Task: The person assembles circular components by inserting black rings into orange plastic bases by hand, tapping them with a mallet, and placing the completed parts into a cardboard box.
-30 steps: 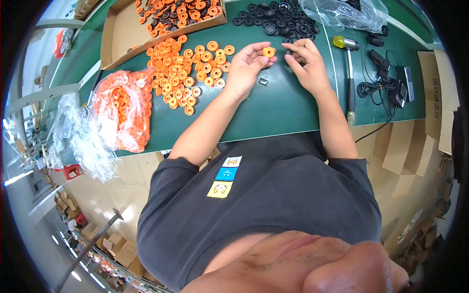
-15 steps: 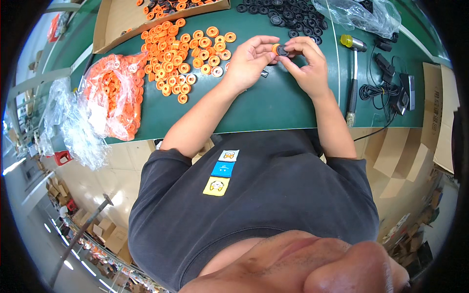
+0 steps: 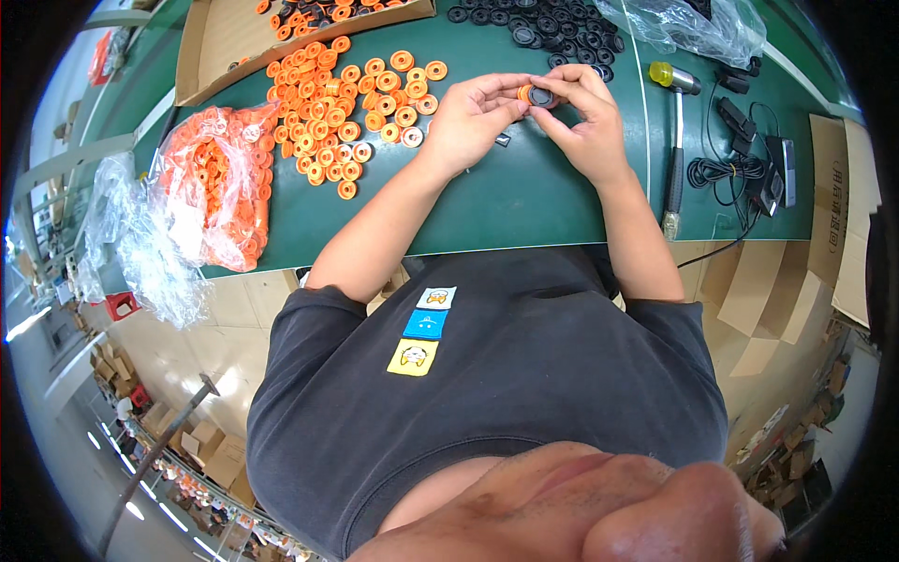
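Between the fingertips of both hands, over the green table (image 3: 393, 225), is a small orange wheel (image 3: 523, 93) with a round black part (image 3: 540, 96) against its right side. My left hand (image 3: 464, 122) pinches the orange wheel from the left, thumb and fingers closed. From the right, my right hand (image 3: 590, 126) grips the black part between thumb and forefinger. Fingers hide much of both pieces, so how far they fit together does not show. Loose orange wheels (image 3: 326, 117) spread left of my hands. Beyond them lie many round black parts (image 3: 560, 28). Below my fingers rests a small dark piece (image 3: 503, 140).
A cardboard tray (image 3: 211, 56) with orange and black pieces stands at the far left, near a plastic bag of orange parts (image 3: 217, 187). On the right lie a yellow-headed hammer (image 3: 676, 140), a coiled black cable (image 3: 726, 173) and clear plastic wrap (image 3: 693, 28).
The round black part has tilted, so more of its flat face shows. My hands stay close together, with the right fingers slightly shifted around it.
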Motion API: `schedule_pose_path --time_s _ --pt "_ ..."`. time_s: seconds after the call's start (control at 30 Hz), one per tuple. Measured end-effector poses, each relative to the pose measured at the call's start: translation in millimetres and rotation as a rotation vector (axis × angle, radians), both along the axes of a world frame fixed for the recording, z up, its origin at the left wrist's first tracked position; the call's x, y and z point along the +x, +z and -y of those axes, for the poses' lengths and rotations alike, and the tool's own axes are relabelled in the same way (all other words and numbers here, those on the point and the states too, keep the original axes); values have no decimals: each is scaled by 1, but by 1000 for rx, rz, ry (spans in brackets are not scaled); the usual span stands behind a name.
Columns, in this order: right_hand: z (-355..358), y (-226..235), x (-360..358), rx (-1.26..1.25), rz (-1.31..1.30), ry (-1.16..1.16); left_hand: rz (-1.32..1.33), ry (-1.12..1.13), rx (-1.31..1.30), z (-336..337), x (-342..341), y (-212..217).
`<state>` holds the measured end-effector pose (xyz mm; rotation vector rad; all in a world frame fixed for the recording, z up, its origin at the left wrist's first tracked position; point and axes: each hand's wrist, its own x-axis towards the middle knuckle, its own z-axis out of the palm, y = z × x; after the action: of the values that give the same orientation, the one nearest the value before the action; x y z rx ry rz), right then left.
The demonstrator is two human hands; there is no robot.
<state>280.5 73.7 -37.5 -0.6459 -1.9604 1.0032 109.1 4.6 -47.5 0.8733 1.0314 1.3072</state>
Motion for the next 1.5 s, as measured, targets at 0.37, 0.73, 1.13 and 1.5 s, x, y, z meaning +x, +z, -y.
schedule_pose_path --time_s 0.37,0.73,1.13,1.5 --pt "-1 2 2 62 58 -9 -28 -16 -2 2 -2 -2" --pt "0 4 1 131 104 -21 -63 -14 -10 4 0 4" --pt "2 5 1 169 132 -16 -85 10 -19 4 1 4" --pt "3 1 1 -111 -40 0 -6 12 31 3 1 4"
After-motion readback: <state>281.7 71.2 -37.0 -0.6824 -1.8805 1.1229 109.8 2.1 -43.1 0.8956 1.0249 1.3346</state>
